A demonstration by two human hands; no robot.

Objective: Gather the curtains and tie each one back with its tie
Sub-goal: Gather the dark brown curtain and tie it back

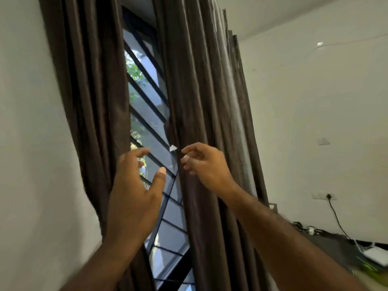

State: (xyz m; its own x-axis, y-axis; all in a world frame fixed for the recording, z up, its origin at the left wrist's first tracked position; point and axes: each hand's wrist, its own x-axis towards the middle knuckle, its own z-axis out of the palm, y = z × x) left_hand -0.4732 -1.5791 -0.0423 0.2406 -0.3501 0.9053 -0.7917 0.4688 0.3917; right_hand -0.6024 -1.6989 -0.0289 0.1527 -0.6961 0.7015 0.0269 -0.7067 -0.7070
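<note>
The right hand (pixel 203 164), loosely curled and empty, is hovering nearest the right curtain (pixel 199 91), edge running twelve-to-six at its nine o'clock; the left hand (pixel 134 192) is hanging open.

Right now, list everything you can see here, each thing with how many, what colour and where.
left curtain: one, dark brown, hanging left of the gap
right curtain: one, dark brown, hanging right of the gap
window: one, black bars, showing between the curtains
tag: one, white, at the right curtain's inner edge
wall: one, white, right of the curtains
switch plate: one, white, on that wall
socket: one, white, lower on the wall
cable: one, black, plugged into the socket
surface: one, dark, lower right, blurred clutter on it
left hand: one, fingers spread, before the gap
right hand: one, fingers loosely curled, beside the tag
</note>
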